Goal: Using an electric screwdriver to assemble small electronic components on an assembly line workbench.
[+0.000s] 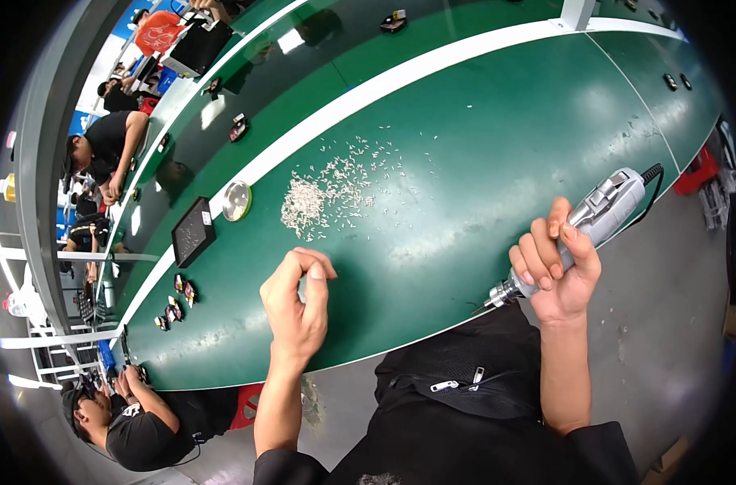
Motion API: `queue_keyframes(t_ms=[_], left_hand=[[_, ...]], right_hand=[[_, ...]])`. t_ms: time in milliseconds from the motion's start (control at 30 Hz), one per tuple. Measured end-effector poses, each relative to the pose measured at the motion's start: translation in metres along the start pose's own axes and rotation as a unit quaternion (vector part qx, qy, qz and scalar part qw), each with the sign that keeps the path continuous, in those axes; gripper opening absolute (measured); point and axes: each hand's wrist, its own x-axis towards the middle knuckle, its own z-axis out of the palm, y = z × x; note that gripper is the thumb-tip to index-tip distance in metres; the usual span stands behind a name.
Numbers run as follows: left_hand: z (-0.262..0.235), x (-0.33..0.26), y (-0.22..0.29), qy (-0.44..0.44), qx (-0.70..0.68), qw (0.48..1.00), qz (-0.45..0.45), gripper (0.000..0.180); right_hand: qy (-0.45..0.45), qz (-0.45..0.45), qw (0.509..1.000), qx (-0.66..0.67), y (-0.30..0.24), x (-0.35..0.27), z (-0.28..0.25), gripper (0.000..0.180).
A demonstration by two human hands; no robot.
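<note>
My right hand (560,271) is wrapped round a grey electric screwdriver (614,204) above the right front part of the green table (481,194). Its metal chuck and thin bit point down to the left, by the table's front edge. A black cord leaves the upper end. My left hand (297,301) is curled over the table, thumb pressed towards bent fingers; whatever it pinches, if anything, is hidden. Beyond it lies a loose heap of tiny whitish pieces (305,202), thinning out to the right. Neither hand touches the heap.
A round dish (238,200) with pale contents and a black tray (193,233) stand left of the heap. Several small dark parts (174,309) lie nearer. Two more dark pieces (670,82) sit far right. A person (141,420) works at the lower left; others sit across the table.
</note>
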Motion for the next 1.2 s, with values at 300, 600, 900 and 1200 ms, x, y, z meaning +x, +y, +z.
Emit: queue_keyframes(t_ms=[300, 600, 900, 1200], left_hand=[[0.072, -0.048, 0.046, -0.020, -0.496, 0.867, -0.042, 0.009], [0.082, -0.058, 0.050, -0.036, -0.578, 0.813, -0.058, 0.011], [0.081, -0.055, 0.049, -0.042, -0.547, 0.836, -0.033, 0.010], [0.075, -0.046, 0.051, -0.028, -0.365, 0.931, -0.002, 0.005]], right_hand=[[-0.089, -0.073, 0.990, 0.086, 0.002, -0.006, 0.048, 0.017], [-0.086, -0.071, 0.989, 0.093, 0.001, -0.014, 0.048, 0.017], [-0.091, -0.076, 0.988, 0.095, 0.002, -0.015, 0.052, 0.016], [-0.107, -0.097, 0.990, 0.002, -0.003, -0.019, 0.053, 0.014]])
